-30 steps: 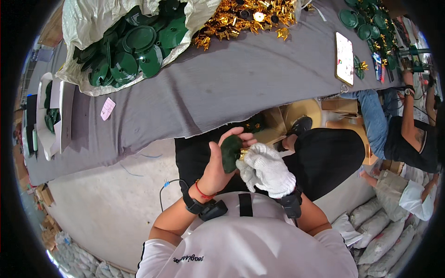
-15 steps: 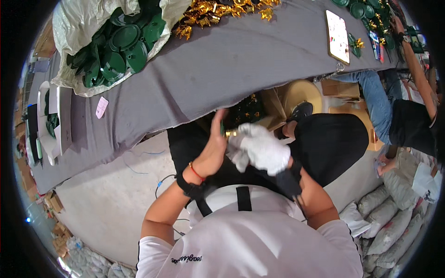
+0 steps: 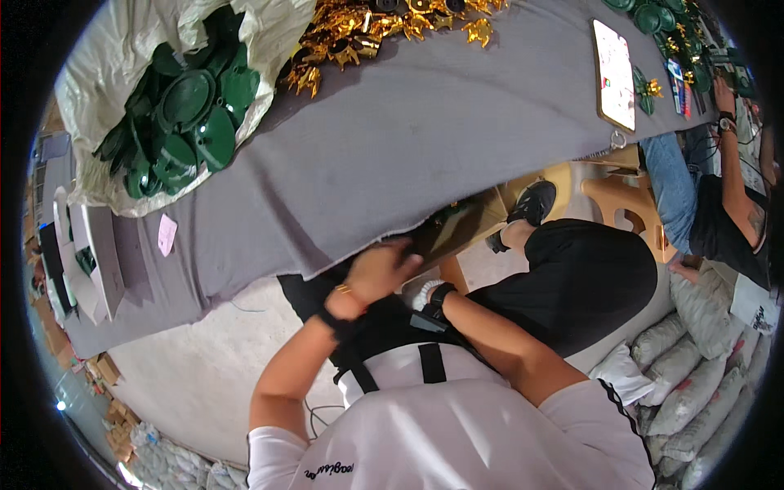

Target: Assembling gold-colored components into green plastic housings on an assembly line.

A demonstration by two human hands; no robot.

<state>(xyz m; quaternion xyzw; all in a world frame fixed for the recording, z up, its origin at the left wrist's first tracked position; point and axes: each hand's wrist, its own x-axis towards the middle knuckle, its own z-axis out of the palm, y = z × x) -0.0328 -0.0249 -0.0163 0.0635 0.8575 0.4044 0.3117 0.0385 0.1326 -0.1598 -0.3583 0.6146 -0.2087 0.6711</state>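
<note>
Grey cloth drapes the table [image 3: 367,155], the landmark here. Nearest, on the person's side of the table, the bare left hand [image 3: 380,273] is blurred, fingers partly parted; I cannot tell whether it holds anything. Mostly hidden beside it, the gloved right hand [image 3: 423,294] shows little more than its cuff, so its grip cannot be told. A cardboard box [image 3: 469,233] sits partly under the table's near hem, ahead and right of both hands, its visible wall slanting away rightward; the left fingertips look nearer to it. The hem covers its left part; between its right side and the black-trousered leg [image 3: 576,286], floor shows. Atop the table, bare cloth separates the hem from green discs [image 3: 192,102] at left and gold pieces [image 3: 351,49] at the far side.
</note>
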